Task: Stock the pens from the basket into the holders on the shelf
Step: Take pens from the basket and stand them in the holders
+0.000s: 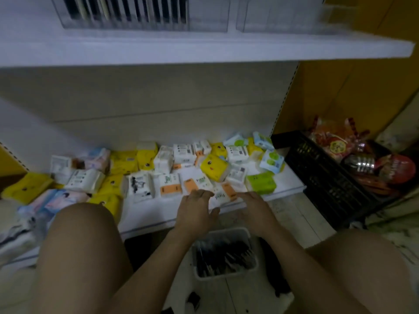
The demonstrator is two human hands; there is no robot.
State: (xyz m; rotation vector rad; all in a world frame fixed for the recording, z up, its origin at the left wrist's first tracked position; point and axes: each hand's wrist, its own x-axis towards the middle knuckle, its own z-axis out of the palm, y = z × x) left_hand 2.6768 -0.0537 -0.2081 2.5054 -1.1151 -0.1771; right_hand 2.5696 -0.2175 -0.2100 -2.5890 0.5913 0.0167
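A white basket (252, 267) full of dark pens (224, 254) stands on the floor between my knees. Clear holders (204, 21) stand on the upper white shelf (204, 51); the left one holds several dark pens (127, 10), and the one at the right (283, 19) looks bare. My left hand (196, 211) and my right hand (255, 211) hover side by side above the front of the lower shelf, fingers relaxed, holding nothing. Their fingertips are at a white and orange tissue pack (223, 194).
The lower shelf (158, 214) carries several tissue packs in yellow, white, green and orange. A black crate (328, 177) of red snack packets stands on the floor at the right. My bare knees fill the lower corners. A yellow wall rises at the right.
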